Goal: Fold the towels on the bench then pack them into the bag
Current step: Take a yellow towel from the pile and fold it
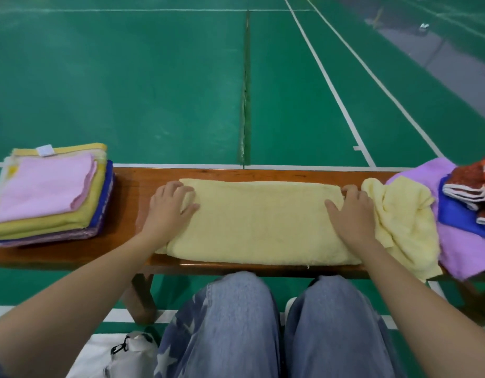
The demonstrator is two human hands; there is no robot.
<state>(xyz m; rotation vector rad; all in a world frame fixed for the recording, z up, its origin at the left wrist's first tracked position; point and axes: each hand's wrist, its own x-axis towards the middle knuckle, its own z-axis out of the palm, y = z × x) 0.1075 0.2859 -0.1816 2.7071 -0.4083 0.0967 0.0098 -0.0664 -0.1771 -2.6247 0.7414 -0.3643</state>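
A pale yellow towel [257, 222], folded into a long band, lies across the middle of the wooden bench [126, 192]. My left hand [169, 207] grips its left end, with cloth bunched between thumb and curled fingers. My right hand [352, 211] holds the right end, fingers curled at the far corner and thumb spread on top. A stack of folded towels [50, 195], pink on top, sits at the bench's left end. A white bag [118, 356] with a black clip lies on the floor by my left knee.
An unfolded heap fills the bench's right end: another pale yellow towel [402, 225], a purple one [470, 255], a blue one [459, 214] and a red-orange one [479, 178]. My knees in jeans [277, 323] are close to the bench's front edge. Green court floor lies beyond.
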